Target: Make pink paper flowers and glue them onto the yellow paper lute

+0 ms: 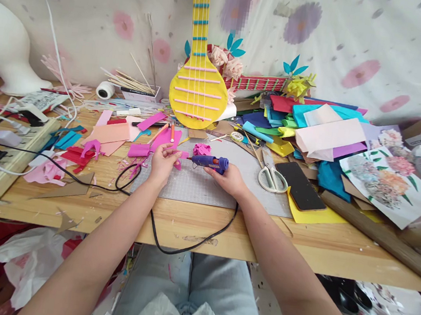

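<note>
Two bare hands meet over the grey cutting mat [207, 185] on the wooden surface [186, 224]: the left hand [163, 164] pinches a small pink foam piece [180, 154] in a closed grip, and the right hand [229, 179] is wrapped around the blue glue gun [210, 162], its nozzle just beside the piece. Done well, the gluing likely calls for a steady nozzle, a small bead, and fingers clear of the tip. Farther back lie scissors [270, 175], a dark phone [302, 186] and a yellow paper guitar [198, 89].
</note>
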Demonstrator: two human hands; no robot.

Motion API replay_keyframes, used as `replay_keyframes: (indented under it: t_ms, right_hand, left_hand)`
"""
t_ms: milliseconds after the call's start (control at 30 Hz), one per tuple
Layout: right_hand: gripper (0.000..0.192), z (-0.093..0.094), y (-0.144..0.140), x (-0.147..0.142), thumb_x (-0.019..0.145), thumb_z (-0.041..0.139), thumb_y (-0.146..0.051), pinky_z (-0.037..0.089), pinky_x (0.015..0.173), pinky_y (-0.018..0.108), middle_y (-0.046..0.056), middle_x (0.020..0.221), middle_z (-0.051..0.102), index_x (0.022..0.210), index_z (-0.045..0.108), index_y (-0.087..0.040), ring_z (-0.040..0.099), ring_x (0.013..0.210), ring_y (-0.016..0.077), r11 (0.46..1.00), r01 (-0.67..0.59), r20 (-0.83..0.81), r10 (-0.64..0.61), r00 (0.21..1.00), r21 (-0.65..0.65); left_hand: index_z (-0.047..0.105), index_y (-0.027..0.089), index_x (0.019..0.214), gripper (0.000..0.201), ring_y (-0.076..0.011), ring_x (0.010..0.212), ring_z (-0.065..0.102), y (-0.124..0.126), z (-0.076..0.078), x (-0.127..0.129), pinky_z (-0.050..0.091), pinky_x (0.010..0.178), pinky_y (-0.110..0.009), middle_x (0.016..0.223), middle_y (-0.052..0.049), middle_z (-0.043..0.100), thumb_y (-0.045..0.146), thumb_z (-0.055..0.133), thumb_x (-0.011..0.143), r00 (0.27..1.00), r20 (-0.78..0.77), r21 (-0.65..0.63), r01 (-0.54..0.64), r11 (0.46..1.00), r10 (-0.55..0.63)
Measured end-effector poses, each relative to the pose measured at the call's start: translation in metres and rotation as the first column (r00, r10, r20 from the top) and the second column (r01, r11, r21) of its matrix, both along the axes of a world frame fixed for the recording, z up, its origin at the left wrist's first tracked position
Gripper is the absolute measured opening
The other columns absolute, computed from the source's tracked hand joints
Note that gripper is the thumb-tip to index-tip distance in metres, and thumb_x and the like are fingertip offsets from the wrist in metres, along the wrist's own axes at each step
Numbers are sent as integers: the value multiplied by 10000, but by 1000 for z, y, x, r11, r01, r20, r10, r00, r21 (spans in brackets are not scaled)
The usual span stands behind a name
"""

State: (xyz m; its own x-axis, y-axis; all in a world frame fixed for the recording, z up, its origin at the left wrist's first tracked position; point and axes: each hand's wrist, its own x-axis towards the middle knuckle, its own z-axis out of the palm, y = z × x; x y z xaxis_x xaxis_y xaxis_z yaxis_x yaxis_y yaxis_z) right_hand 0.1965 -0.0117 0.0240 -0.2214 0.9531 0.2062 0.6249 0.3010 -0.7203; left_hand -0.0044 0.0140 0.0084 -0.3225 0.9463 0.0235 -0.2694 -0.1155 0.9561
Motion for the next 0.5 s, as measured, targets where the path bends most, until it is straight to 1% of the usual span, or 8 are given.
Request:
replay_keyframes:
  t_ms: [100,233,400,500]
  right_hand:
    - [373,-1,0,0,758,583,-515,448,658,294,40,775,685,920,701,-201,605,703,194,1000,12,-10,-12,1000,9]
    - [374,-2,2,1,767,576,-509,460,700,319,55,846,703,942,702,-203,629,771,218,1000,19,-33,-19,999,15]
    - [416,-1,2,1,767,565,-525,461,730,338,69,894,704,968,693,-184,635,809,234,999,54,-34,-54,998,7]
    - [421,0,1,2,772,560,-520,457,730,333,79,901,702,966,693,-171,634,811,234,999,49,-36,-49,998,4]
  left_hand:
    - [518,178,901,428,-73,524,551,0,1,0,417,440,-175,719,18,623,178,741,537,1000,-14,-9,6,1000,-6]
    - [514,171,908,442,-85,530,557,-1,2,1,411,436,-183,713,16,619,187,747,532,999,-37,-14,16,1000,-16]
    - [510,173,899,414,-75,476,530,-2,4,2,400,427,-191,695,24,619,165,731,549,999,-40,-29,24,999,-25]
    - [507,170,899,410,-72,449,516,-3,5,2,399,420,-200,700,21,620,167,729,554,999,-41,-35,33,999,-34]
